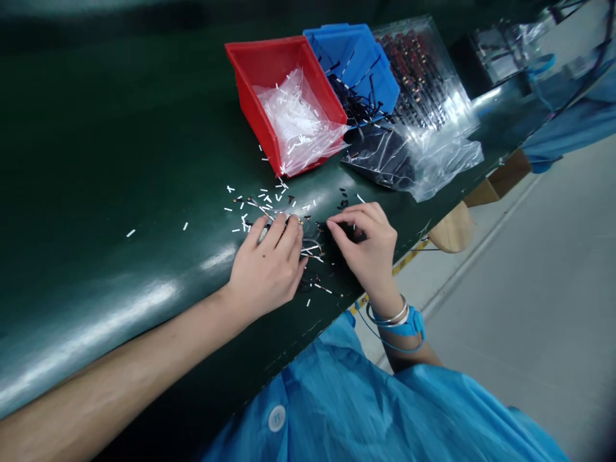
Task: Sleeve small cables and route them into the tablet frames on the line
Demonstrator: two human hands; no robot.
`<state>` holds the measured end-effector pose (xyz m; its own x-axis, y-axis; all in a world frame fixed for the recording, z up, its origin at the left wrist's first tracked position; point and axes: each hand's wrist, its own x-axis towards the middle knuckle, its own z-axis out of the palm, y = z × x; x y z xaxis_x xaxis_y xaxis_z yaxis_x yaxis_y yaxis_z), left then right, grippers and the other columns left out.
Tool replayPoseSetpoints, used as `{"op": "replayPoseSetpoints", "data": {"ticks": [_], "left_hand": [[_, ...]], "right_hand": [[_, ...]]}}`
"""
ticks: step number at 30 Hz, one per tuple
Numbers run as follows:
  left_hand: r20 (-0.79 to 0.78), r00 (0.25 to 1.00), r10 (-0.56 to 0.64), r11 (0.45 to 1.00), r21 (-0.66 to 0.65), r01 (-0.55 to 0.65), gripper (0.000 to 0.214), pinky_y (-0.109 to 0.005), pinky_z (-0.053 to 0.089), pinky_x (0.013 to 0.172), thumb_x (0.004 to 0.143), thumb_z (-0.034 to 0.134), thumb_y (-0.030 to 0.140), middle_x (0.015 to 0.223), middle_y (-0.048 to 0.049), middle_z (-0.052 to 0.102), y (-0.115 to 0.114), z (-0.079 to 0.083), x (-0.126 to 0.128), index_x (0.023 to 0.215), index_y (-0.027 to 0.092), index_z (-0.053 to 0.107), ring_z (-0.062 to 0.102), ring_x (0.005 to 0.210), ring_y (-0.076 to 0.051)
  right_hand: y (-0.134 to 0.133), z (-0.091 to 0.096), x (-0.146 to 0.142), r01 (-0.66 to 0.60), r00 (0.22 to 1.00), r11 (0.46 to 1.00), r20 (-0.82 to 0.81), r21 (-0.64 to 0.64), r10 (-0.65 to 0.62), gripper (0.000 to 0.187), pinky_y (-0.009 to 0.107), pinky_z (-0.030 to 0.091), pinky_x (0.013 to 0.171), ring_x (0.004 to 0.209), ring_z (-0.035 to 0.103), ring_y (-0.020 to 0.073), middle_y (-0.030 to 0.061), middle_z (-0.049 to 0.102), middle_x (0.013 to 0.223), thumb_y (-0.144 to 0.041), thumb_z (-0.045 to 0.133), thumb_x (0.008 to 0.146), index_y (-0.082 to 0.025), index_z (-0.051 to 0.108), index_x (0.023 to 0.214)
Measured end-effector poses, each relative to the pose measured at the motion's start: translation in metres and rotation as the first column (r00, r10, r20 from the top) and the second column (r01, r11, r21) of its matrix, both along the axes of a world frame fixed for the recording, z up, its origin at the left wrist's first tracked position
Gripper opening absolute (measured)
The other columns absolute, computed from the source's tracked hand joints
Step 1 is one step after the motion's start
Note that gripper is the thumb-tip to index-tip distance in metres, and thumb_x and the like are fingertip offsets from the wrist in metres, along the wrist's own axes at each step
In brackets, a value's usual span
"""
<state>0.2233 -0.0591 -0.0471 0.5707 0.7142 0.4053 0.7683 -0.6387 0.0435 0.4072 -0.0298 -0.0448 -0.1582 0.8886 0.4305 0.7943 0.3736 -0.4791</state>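
My left hand (269, 266) rests palm down on the bench, its fingers slightly apart over a loose pile of thin cables (312, 249) with small gold-coloured ends. Whatever lies directly under the palm is hidden. To its right, my right hand (368, 240) pinches thumb and index fingertip together near the pile's edge; anything between the tips is too small to make out. Short white tube-like pieces (268, 199) lie scattered beyond my left fingers. Several tiny black pieces (343, 200) sit just past my right index finger.
Beyond the hands, a red bin (250, 106) holds a clear bag (301, 122) of white pieces. Beside it, a blue bin (385, 77) contains black cables. Farther right are a clear tray (416, 70) of parts and a plastic bag (409, 160). The green bench's edge (308, 337) runs diagonally nearest my body.
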Motion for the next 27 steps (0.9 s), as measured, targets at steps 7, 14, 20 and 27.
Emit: {"op": "replayPoseSetpoints", "data": {"ticks": [7,14,20,27], "left_hand": [[0.028,1.0,0.004,1.0,0.028,-0.005,0.038,-0.042,0.045,0.089,0.091,0.047,0.022,0.11,-0.0207,0.067,0.0,-0.003,0.0,0.111,-0.006,0.065,0.06,0.103,-0.031],[-0.011,1.0,-0.006,0.997,0.077,0.007,0.036,-0.041,0.042,0.095,0.091,0.043,0.015,0.107,-0.0199,0.067,-0.001,-0.007,0.002,0.11,-0.006,0.065,0.059,0.104,-0.029],[-0.048,0.999,0.006,0.994,0.108,-0.001,0.037,-0.039,0.044,0.097,0.088,0.047,0.015,0.108,-0.0203,0.069,-0.003,-0.008,0.003,0.11,-0.008,0.066,0.063,0.105,-0.03],[-0.103,0.995,0.012,0.99,0.143,0.002,0.038,-0.044,0.047,0.095,0.09,0.046,0.018,0.115,-0.025,0.066,-0.017,-0.008,0.007,0.111,-0.007,0.066,0.064,0.108,-0.035]], "right_hand": [[0.005,0.003,-0.033,-0.01,1.0,0.988,0.011,-0.152,0.012,0.012,0.031,0.045,0.068,0.074,0.056,0.0152,-0.0016,0.064,0.071,-0.018,0.064,0.08,-0.022,0.065,0.069],[0.005,0.002,-0.034,-0.013,1.0,0.987,-0.021,-0.159,0.009,0.011,0.03,0.045,0.068,0.071,0.055,0.0148,-0.0018,0.062,0.068,-0.018,0.065,0.079,-0.021,0.066,0.068],[0.005,0.0,-0.038,-0.019,0.999,0.991,-0.031,-0.133,0.015,0.013,0.03,0.044,0.065,0.068,0.054,0.0144,-0.0017,0.062,0.067,-0.018,0.063,0.08,-0.021,0.066,0.068],[0.004,-0.002,-0.04,0.014,1.0,0.994,0.006,-0.112,-0.014,0.011,0.031,0.045,0.065,0.068,0.054,0.0151,-0.0016,0.063,0.067,-0.019,0.064,0.08,-0.022,0.066,0.069]]}}
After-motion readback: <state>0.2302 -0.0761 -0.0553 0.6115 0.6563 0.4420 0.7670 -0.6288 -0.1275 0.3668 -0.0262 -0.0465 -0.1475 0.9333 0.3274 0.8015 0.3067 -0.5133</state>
